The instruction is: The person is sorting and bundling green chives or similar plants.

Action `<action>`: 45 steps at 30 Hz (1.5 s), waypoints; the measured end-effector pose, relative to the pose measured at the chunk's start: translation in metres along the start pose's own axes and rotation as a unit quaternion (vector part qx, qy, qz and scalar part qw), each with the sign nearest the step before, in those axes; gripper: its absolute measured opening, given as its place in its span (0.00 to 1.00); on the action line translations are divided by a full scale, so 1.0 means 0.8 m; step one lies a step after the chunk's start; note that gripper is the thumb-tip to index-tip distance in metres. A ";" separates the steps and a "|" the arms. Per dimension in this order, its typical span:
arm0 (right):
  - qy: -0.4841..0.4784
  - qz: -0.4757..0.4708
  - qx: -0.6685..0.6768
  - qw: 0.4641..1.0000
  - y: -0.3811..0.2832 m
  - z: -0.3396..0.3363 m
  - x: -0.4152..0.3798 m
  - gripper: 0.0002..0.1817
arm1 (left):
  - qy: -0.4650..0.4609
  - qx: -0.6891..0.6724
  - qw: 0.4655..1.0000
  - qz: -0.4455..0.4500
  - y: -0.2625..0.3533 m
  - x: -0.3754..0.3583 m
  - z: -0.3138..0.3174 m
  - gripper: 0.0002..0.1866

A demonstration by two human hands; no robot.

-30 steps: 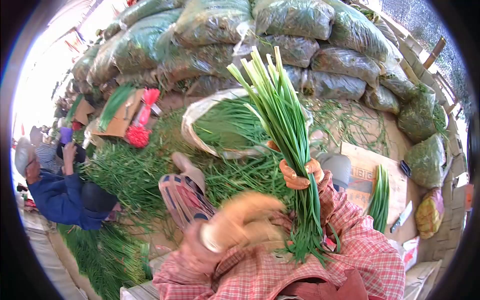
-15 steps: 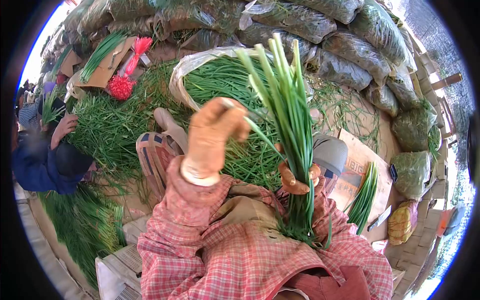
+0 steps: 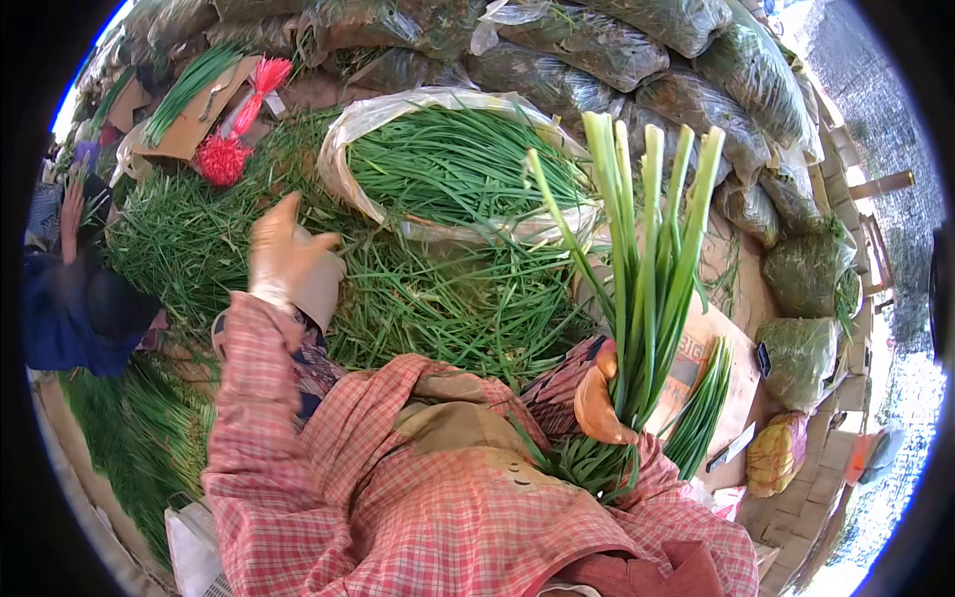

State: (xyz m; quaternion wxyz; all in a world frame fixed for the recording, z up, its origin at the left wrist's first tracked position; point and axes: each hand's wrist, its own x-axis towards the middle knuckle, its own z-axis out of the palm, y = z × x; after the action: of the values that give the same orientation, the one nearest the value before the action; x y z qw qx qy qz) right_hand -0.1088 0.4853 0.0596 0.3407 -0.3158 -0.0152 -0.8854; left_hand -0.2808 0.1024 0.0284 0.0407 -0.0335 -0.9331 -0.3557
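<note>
My right hand (image 3: 603, 400), in an orange-tan glove, is closed around a bunch of garlic chives (image 3: 652, 259). The pale stem ends point up and fan apart, with one thinner stalk leaning out to the left; the leafy ends hang over my right forearm. My left hand (image 3: 288, 249), gloved too, is held out to the left above my knee and the loose green leaves (image 3: 458, 318). Its thumb and fingers are spread, and nothing shows in them.
An open plastic sack (image 3: 358, 194) full of chives lies ahead. Filled bags (image 3: 567, 50) are stacked behind. Red ties (image 3: 224, 159) lie by cardboard at upper left. More chives (image 3: 704, 408) rest on a board (image 3: 741, 348) at right. Another person (image 3: 85, 308) sits at left.
My left hand has moved away to the left from beside the bunch, where it held a stalk, and its fingers have opened. My right hand has shifted slightly down, still gripping the bunch.
</note>
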 end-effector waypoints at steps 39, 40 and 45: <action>-0.201 0.239 0.325 0.893 0.061 -0.021 -0.047 0.24 | -0.363 -0.665 0.652 0.018 0.238 -0.050 0.090 0.10; -0.204 0.240 0.327 0.891 0.063 -0.021 -0.047 0.24 | -0.362 -0.646 0.672 0.012 0.236 -0.049 0.086 0.10; -0.208 0.243 0.330 0.888 0.066 -0.023 -0.043 0.25 | -0.348 -0.585 0.732 -0.024 0.227 -0.051 0.085 0.07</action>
State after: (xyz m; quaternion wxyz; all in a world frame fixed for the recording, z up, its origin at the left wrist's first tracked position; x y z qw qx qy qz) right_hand -0.0667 0.4611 0.0155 0.6189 -0.3564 -0.2994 -0.6327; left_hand -0.2273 0.2814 0.0939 -0.3230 -0.1498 -0.4899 -0.7957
